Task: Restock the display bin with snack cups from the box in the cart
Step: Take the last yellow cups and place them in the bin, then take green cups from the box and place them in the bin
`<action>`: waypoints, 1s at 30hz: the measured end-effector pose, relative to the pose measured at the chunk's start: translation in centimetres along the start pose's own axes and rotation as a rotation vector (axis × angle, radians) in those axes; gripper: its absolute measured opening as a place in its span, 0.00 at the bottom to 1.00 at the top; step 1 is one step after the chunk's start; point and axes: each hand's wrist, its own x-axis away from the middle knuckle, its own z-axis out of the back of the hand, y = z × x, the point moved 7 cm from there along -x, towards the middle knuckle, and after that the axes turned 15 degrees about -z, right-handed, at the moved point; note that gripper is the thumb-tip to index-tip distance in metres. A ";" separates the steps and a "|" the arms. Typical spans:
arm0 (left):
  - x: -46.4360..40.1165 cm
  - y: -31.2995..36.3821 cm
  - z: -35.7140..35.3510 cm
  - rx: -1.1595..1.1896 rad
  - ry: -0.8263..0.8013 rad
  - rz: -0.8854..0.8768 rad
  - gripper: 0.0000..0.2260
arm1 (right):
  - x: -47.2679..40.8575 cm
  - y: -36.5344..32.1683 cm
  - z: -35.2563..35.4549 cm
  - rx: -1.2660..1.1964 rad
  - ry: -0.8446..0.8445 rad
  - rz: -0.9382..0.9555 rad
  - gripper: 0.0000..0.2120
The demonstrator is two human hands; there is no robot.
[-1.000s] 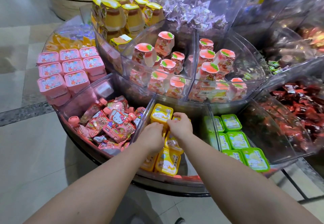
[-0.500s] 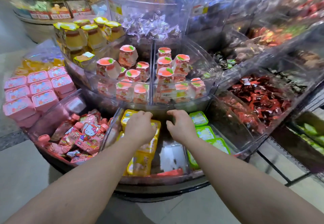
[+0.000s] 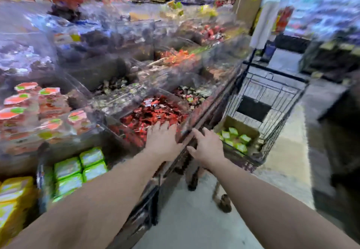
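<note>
The frame is motion-blurred. A cardboard box [image 3: 247, 130] with green-lidded snack cups [image 3: 234, 137] sits in a black wire cart [image 3: 272, 100] at the right. My right hand [image 3: 207, 147] is stretched out with fingers spread, just left of the box and holding nothing. My left hand [image 3: 163, 141] is beside it, fingers straight, in front of the bin of red sweets [image 3: 153, 112]. Lower left, the clear display bin [image 3: 41, 180] holds green snack cups [image 3: 78, 171], with yellow cups [image 3: 13, 200] in the compartment beside it.
Clear bins with red-lidded cups [image 3: 29, 104] and wrapped sweets [image 3: 116, 93] fill the stand on the left. The stand's dark front edge [image 3: 206, 112] runs toward the cart. Grey floor [image 3: 194, 219] lies below. Shelves and a pillar [image 3: 251, 1] stand behind.
The view has swung right from the yellow-cup bin toward the cart. Both hands left the yellow cups and now reach out with fingers spread near the cart's box.
</note>
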 end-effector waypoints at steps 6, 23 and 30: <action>-9.2 8.7 -4.1 0.003 -0.085 -0.139 0.33 | -5.4 10.6 2.1 -0.034 0.047 -0.133 0.29; -40.7 12.6 -18.2 0.127 -0.253 -0.280 0.37 | -33.5 26.8 -0.2 -0.030 -0.123 -0.367 0.32; -47.3 12.0 -23.2 0.125 -0.348 -0.236 0.39 | -41.1 31.9 -4.3 -0.034 -0.301 -0.373 0.34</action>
